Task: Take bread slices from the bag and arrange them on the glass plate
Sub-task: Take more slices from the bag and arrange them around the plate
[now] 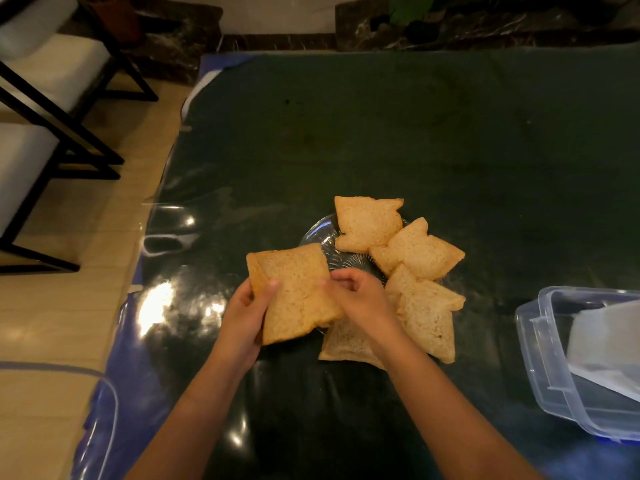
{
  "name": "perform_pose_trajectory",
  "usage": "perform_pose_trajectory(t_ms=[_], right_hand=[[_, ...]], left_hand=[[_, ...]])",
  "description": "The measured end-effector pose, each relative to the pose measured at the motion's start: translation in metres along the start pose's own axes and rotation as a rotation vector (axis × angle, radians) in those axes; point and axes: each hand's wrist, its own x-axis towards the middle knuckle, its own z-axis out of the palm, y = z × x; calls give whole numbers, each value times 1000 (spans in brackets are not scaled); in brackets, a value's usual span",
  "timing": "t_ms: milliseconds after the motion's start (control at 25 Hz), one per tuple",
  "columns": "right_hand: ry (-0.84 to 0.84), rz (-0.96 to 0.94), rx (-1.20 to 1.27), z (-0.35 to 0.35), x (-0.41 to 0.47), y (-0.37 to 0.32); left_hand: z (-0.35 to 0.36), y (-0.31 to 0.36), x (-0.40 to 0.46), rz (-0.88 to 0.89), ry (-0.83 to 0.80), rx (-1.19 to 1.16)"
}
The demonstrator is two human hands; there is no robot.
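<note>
A clear glass plate [320,233] sits on the dark table, mostly covered by brown bread slices. One slice [367,223] lies at its far side, another [419,252] to the right, a third [429,317] at the near right, and a fourth [343,342] pokes out beneath my right wrist. My left hand [246,317] grips the left edge of a further slice [294,292] held over the plate's left rim. My right hand [360,296] pinches that slice's right edge. The bread bag [602,341] lies inside a plastic box at the right.
A clear plastic box [543,358] with an open lid stands at the right edge. The table [381,133] has a shiny dark cover. Chairs with white cushions [38,140] stand on the floor to the left.
</note>
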Motion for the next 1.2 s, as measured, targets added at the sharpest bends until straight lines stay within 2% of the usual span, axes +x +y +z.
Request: perform_pose_trajectory(t_ms=[200,360,480,560,680,880,1000,1080,1200], right_hand=[[-118,35,145,5,12,-10],[-115,43,210,1,23,-5],[-47,28,41,1,30,3],[-24,-2,-148,1,33,10],[16,-114,-470,5,34,17],[131,-223,-593,6,33,15],[218,-321,-897,4,29,13],[272,-447,-999,0,28,14],[171,-625,-1034,-3,26,20]], left_hand=[[-11,-2,3,-34,5,-102],[-26,2,8,66,199,-95],[-42,10,10,93,360,-122],[-48,14,11,86,387,-117],[-46,17,10,106,352,-96],[-35,19,10,119,271,-93],[-35,20,11,111,237,-89],[-36,21,12,110,210,-95],[-37,22,15,105,182,-99]])
